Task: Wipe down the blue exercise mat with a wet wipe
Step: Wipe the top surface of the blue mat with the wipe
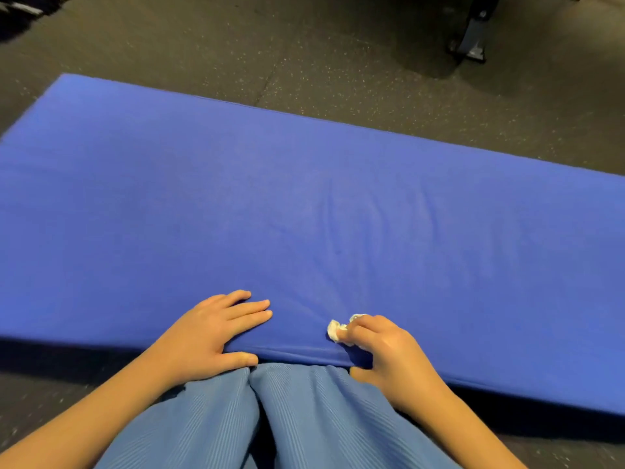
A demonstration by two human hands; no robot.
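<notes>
Pinching the wet wipe, right hand meets blue mat; left hand lies flat beside knees.

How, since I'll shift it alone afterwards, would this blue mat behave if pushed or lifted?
Probably soft foam: the blue mat creases near the left hand. Its thick edge suggests it would sag, not flop, when lifted. On the speckled floor it may drag rather than slide.
</notes>
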